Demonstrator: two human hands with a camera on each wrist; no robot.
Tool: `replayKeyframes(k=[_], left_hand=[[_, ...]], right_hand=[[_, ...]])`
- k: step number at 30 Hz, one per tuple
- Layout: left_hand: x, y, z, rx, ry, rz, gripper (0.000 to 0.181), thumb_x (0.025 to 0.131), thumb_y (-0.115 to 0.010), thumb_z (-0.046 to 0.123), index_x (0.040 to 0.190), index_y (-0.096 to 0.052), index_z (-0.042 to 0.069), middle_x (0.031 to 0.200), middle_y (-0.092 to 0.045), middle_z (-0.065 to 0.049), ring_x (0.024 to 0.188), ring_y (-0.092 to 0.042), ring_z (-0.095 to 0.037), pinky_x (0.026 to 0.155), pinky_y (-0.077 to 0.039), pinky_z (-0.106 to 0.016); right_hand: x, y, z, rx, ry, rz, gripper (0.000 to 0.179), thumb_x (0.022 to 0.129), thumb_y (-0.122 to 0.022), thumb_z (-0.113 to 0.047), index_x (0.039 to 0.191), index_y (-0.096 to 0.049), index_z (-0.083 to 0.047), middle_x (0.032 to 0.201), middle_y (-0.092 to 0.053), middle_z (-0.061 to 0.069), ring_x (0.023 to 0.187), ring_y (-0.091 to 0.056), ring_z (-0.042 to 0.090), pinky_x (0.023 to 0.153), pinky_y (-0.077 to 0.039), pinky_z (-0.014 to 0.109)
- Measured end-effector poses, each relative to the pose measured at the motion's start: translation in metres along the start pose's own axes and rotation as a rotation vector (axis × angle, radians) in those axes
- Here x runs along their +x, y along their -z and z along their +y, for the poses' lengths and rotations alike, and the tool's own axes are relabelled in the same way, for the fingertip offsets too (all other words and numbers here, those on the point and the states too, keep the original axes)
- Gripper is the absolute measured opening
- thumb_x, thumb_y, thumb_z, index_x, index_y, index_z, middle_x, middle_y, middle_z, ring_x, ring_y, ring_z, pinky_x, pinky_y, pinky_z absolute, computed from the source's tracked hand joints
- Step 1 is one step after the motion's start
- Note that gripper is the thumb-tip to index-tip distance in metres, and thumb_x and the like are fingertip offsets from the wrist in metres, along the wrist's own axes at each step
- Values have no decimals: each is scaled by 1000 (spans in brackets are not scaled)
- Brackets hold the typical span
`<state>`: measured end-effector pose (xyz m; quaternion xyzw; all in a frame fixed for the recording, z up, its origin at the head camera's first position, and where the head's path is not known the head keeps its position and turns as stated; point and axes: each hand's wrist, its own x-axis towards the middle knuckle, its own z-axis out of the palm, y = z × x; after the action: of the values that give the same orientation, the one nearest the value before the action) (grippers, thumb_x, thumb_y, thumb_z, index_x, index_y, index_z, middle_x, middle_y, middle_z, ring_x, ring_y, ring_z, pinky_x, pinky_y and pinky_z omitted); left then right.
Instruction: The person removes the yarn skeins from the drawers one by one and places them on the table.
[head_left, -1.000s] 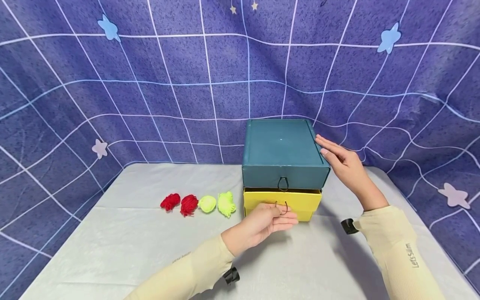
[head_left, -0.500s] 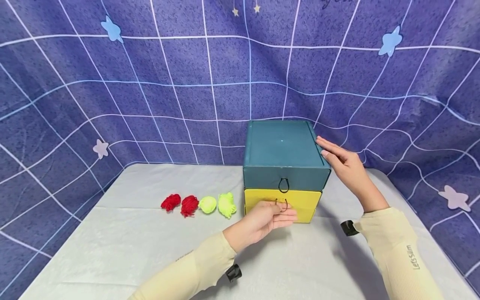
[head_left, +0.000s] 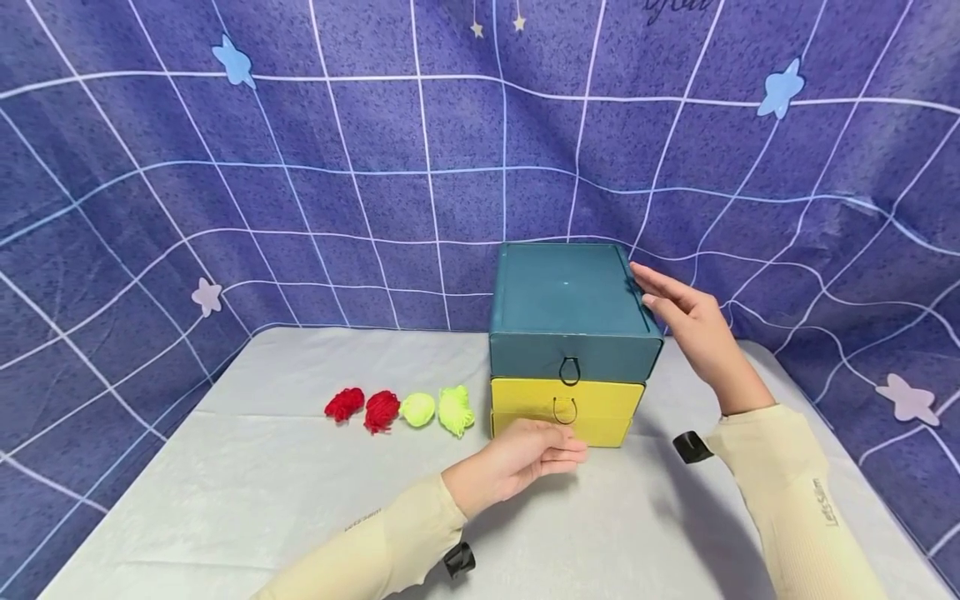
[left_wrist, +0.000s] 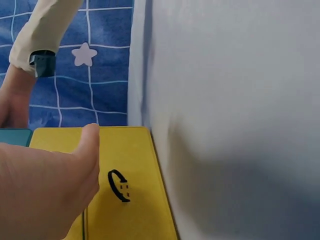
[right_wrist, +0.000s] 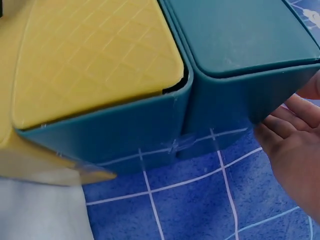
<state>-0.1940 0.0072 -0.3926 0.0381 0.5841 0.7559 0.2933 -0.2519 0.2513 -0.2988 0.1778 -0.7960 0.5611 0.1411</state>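
A two-level drawer box stands at the table's back right. It has a teal upper drawer over a yellow lower drawer, both pushed in. My left hand hovers just in front of the yellow front, fingers straight and holding nothing. Its thumb overlaps that front in the left wrist view, beside a black pull loop that hangs free. My right hand rests its extended fingers along the upper right side of the teal casing. The right wrist view shows these fingers at the casing's edge.
To the left of the box, a row of yarn bundles lies on the pale tablecloth: two red ones, with one red bundle nearer the box, then a lime ball and a lime bundle. A blue patterned curtain hangs behind.
The yellow drawer has slid in, and the dark gap above it is gone. My left hand has let go of its loop and drawn back slightly. My right hand stays at the casing.
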Motion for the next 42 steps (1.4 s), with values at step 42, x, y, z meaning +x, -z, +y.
replayKeyframes(k=[42], left_hand=[[8,15,-19,-133,93,141,45,88,-42,-15,129,-30,-27,120,-48,-43,118,-51,-49,98,-47,-45]], right_hand=[[8,-3,4,446,-274,-113,64,100,-50,-15,153,-15,-5,160,-6,11,146,-10,17,112,-26,22]])
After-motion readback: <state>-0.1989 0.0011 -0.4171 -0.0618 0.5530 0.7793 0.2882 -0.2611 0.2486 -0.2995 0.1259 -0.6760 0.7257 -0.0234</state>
